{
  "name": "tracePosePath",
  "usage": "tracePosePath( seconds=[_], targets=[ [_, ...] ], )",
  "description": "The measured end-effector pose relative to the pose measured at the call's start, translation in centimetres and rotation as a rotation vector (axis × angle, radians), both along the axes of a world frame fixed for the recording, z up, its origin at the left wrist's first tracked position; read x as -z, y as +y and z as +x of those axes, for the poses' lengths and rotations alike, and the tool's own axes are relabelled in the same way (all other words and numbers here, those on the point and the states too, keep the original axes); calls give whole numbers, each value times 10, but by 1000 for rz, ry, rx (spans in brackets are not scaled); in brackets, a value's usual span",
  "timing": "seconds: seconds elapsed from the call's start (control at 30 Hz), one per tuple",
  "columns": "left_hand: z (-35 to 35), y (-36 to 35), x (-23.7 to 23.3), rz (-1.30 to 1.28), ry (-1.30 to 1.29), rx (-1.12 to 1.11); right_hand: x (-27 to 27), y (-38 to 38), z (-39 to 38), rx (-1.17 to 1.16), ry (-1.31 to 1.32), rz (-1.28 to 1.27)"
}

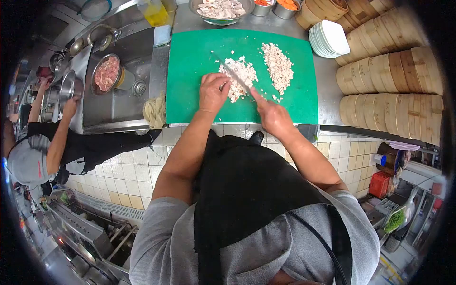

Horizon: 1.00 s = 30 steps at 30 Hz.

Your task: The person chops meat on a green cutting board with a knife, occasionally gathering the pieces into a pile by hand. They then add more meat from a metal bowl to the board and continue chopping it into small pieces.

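Note:
A wide green cutting board (190, 52) lies before me on the steel counter. My right hand (274, 118) is closed round the handle of a knife (232, 73), whose blade slants up and left over a pile of pale, finely chopped meat (245, 71). At the pile's left edge is my left hand (213, 92), fingers bent and close together; whatever is beneath the fingertips is hidden. A second chopped pile (278, 69) sits apart on the right of the board, with small bits scattered around both.
Behind the board stand a bowl of pale meat pieces (221, 8) and small tins with orange contents (287, 7). Stacked white plates (330, 38) and bamboo steamers (389, 109) line the right. Left is a sink (109, 114) with a bowl of raw meat (107, 73); a co-worker (33, 156) stands beyond.

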<state>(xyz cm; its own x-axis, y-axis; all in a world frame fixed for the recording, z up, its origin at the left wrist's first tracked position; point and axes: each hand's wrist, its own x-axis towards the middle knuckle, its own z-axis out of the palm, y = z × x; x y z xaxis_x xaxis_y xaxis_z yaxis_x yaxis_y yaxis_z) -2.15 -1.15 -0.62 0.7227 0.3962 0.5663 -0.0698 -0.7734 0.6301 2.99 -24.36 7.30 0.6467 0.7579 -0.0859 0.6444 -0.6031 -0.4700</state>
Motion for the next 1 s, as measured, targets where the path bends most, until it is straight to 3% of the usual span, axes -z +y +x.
tracePosePath(
  seconds=[0.13,0.23,0.3,0.33,0.53,0.6,0.7,0.93,1.0],
  targets=[
    [-4,3,6,10,2,13,-13,2,1,5,64,-104],
    [-1,2,5,5,-8,18,-13,3,-2,42,29,80],
    [-4,0,5,8,-4,16,-2,5,2,44,109,-158],
    [-5,0,5,-4,0,24,-2,3,1,44,109,-155],
    [-4,1,4,12,1,30,-8,1,-5,67,26,110],
    [-5,2,4,21,13,24,2,1,0,10,42,-107],
    [-6,2,6,-4,11,34,-9,0,-3,38,34,40],
    [-6,3,5,13,26,21,-7,2,-2,-6,39,-101],
    [-2,2,5,13,14,27,-10,1,-5,18,5,137]
  ],
)
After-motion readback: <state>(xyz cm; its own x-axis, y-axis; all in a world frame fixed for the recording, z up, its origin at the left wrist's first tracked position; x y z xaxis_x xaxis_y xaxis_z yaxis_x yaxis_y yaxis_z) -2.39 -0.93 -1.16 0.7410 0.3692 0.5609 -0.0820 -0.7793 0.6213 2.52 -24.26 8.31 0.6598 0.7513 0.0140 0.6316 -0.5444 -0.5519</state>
